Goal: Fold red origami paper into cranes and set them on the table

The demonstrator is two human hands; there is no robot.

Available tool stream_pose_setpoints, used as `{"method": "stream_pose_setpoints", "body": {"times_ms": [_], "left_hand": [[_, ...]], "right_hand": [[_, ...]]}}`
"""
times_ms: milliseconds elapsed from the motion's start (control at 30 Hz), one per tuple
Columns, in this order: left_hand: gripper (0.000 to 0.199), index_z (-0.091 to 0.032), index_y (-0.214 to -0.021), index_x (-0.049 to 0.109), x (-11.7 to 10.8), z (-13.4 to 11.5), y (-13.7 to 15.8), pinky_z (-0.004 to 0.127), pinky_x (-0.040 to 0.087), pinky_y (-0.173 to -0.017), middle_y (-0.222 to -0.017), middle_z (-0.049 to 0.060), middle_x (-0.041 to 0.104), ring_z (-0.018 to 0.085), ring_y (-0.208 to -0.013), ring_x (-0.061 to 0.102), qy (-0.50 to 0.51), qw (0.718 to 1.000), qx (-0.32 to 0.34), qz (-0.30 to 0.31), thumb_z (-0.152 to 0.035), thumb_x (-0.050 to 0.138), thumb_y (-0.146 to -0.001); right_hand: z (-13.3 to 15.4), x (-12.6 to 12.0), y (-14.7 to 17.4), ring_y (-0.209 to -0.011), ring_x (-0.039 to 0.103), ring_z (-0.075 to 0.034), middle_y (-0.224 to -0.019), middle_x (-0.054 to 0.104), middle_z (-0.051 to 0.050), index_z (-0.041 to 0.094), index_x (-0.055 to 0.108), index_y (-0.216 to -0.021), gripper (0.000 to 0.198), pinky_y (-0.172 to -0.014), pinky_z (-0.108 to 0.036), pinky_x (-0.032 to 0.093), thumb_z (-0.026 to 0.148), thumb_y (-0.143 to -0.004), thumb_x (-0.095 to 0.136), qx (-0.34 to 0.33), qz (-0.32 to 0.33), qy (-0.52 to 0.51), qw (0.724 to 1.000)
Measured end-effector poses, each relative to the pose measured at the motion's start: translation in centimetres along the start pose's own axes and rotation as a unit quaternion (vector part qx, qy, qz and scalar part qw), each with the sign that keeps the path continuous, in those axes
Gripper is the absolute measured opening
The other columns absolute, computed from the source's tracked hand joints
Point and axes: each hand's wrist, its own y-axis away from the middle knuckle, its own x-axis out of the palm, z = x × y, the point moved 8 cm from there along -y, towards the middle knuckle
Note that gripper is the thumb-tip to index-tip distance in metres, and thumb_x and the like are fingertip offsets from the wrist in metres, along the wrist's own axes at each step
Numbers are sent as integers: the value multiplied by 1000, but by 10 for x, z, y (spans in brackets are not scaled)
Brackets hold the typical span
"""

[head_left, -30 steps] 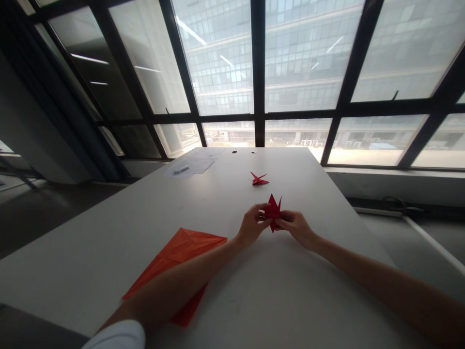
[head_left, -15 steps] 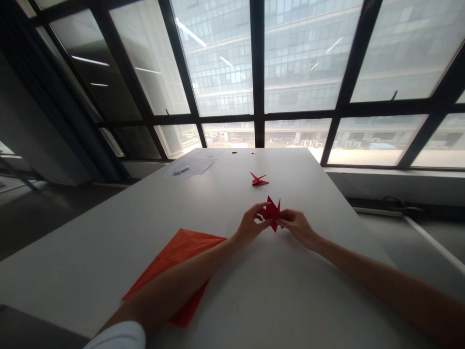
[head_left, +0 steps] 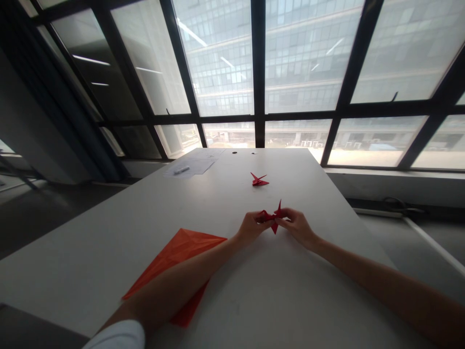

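Two hands share one small red origami figure (head_left: pixel 271 218), raised just above the worktop (head_left: pixel 276 291). We pinch it with the left hand (head_left: pixel 251 227) and right hand (head_left: pixel 297 224), both grips clamped on opposite ends. Its long axis runs left to right between them, each hand equally near.

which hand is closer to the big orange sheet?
Left. The left hand pinches the small red fold just right of the orange sheet, and its forearm crosses the sheet's corner. The right hand grips the fold from the far side, farther off.
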Motion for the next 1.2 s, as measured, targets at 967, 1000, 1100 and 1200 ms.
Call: {"method": "stream_pose_setpoints", "body": {"times_ms": [967,1000,1100,1200], "left_hand": [[39,-11,-91,75,-2,9,-3,25,45,-65,-81,8,73,15,-69,61,54,996,-66,-13,-46,77,-75],[40,-12,-95,76,1,10,-2,25,45,-65,-84,9,73,16,-70,62,41,996,-77,6,-46,76,-76],[40,-11,-93,78,5,11,1,24,42,-63,-82,9,74,16,-68,62,6,995,-91,34,-47,75,-76],[39,-11,-88,78,3,9,2,25,42,-63,-80,9,74,17,-67,62,12,996,-87,23,-48,75,-76]], "right_hand": [[-8,-10,1,-63,54,-15,-69,70,-6,14,75,-77,40,-60,-29,42,52,-68,79,51,-75,-25,996],[-9,-12,1,-63,55,-16,-70,70,-7,13,75,-77,40,-60,-29,43,52,-67,79,56,-79,-30,995],[-11,-14,2,-64,56,-16,-70,71,-8,12,75,-79,42,-61,-30,44,52,-66,81,68,-86,-43,993],[-11,-6,2,-69,59,-17,-79,73,-9,13,76,-88,42,-65,-30,46,50,-69,79,75,-45,-60,994]]}}
